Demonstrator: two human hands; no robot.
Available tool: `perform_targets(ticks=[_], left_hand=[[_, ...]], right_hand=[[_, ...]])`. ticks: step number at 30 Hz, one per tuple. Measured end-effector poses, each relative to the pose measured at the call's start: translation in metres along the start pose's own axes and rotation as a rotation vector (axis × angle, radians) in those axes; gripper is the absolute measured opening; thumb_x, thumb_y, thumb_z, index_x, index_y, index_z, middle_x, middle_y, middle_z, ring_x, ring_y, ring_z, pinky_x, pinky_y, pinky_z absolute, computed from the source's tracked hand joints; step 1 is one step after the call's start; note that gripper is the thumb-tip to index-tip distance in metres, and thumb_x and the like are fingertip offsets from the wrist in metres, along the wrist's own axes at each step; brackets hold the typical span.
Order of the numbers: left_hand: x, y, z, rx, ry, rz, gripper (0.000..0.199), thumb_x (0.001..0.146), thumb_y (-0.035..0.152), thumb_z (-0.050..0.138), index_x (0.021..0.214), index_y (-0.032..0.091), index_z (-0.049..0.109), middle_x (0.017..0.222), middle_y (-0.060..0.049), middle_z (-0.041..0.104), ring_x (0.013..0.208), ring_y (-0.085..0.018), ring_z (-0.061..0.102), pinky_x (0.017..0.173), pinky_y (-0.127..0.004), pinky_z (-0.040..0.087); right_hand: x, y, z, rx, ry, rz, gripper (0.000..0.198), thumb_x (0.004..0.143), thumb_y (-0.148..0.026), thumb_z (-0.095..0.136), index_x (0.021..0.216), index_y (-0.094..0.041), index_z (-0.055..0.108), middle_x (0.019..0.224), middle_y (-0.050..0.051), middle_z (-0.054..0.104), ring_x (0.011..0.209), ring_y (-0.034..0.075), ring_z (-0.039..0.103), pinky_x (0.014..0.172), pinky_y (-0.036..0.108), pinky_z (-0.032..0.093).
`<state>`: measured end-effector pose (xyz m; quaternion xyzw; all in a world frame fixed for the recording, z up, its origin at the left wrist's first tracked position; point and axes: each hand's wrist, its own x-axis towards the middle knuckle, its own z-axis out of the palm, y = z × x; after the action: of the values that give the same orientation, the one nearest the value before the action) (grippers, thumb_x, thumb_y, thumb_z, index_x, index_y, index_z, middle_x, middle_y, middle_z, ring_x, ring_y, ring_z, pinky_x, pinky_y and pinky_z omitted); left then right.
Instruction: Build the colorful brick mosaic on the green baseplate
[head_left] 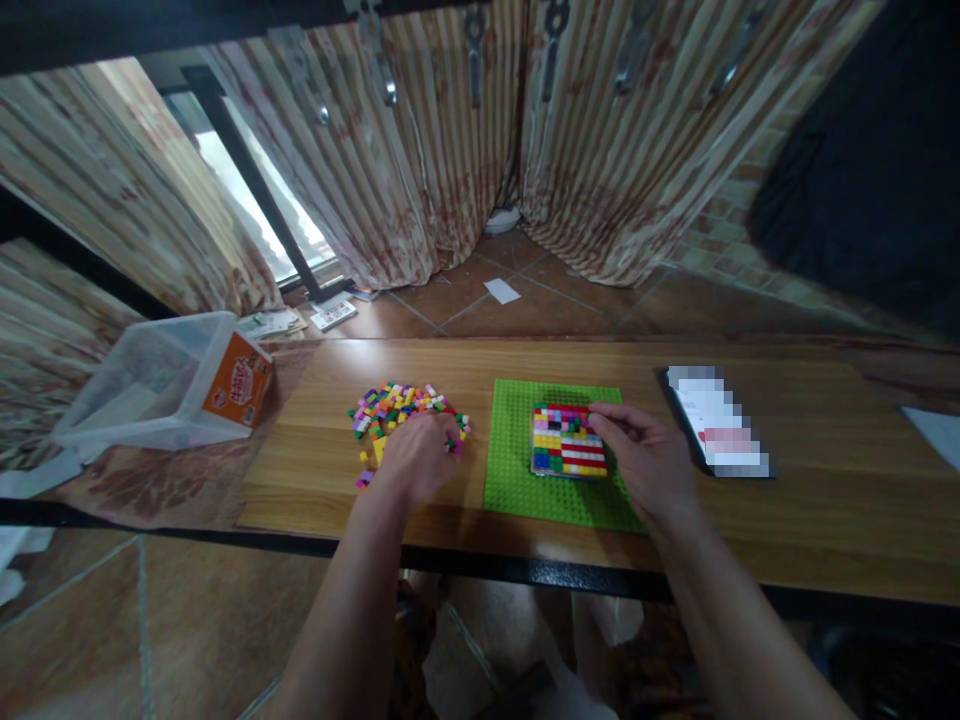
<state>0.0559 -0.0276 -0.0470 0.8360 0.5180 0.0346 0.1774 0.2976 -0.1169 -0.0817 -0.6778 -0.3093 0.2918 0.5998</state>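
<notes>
Over the near right side of a loose pile of small coloured toy bricks [397,402], my left hand [420,455] is curled with its fingertips down among the bricks. What those fingers hold, if anything, is hidden. A low rectangular block of toy bricks [568,442], in rows and patches of many colours, rests on a green studded baseplate [511,470]. My right hand [649,455] reaches in from the right, with thumb and forefinger closed at the block's far right corner. I cannot see a separate brick between them.
A phone-like device [712,420] with a blurred screen lies right of the baseplate on the wooden table [817,480]. To the left stands a clear plastic bin [157,400] with an orange label. Metal clips [475,55] hang overhead, and curtains [420,170] rise beyond the table.
</notes>
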Motion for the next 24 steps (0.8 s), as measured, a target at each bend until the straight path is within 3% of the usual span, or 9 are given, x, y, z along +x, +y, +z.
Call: perform_targets(ticks=[16,24], left_hand=[[0.007,0.017,0.012,0.121,0.082,0.011,0.017,0.083,0.025,0.053,0.086,0.018,0.069,0.091,-0.010,0.069,0.083,-0.024,0.065,0.072,-0.031,0.047],[0.008,0.025,0.016,0.167,0.059,-0.018,0.021,0.088,0.019,0.047,0.092,0.016,0.067,0.098,-0.014,0.068,0.090,-0.026,0.066,0.075,-0.032,0.048]], right_hand=[[0.002,0.005,-0.001,-0.019,-0.024,-0.031,0.030,0.068,-0.042,0.076,0.087,-0.019,0.075,0.090,0.007,0.074,0.082,0.022,0.068,0.078,0.040,0.055],[0.001,-0.001,-0.001,-0.032,-0.025,-0.046,0.028,0.068,-0.042,0.075,0.084,-0.020,0.075,0.089,0.006,0.074,0.082,0.022,0.068,0.079,0.040,0.054]])
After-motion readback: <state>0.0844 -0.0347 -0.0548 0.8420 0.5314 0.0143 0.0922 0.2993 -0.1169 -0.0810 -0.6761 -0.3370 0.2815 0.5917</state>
